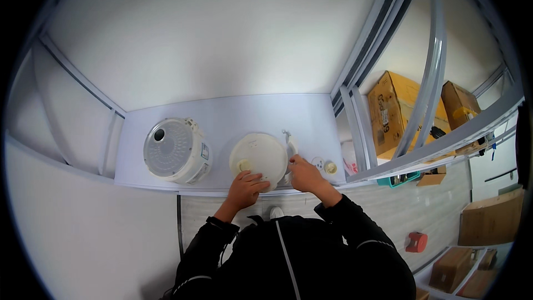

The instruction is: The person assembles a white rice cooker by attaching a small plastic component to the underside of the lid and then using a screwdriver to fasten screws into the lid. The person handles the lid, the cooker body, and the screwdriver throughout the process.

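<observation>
A round cream-white disc [265,153], like a lid, lies near the front edge of the white worktop. On its lower left part is a small pale yellow round piece [243,165]. My left hand [247,188] grips the disc's near left rim, with the fingers over its edge beside that piece. At the disc's right rim my right hand [305,174] is closed; whatever its curled fingers hold is hidden. Just beyond those fingers a slim white piece [292,144] lies or sticks out; I cannot tell whether the hand holds it.
On the left of the worktop [222,112] stands a white drum-shaped appliance [191,158] with a grey perforated top. A small white disc [318,162] and a yellowish round piece [331,167] lie right of my right hand. Grey frame posts [358,128] and cardboard boxes [408,108] bound the right.
</observation>
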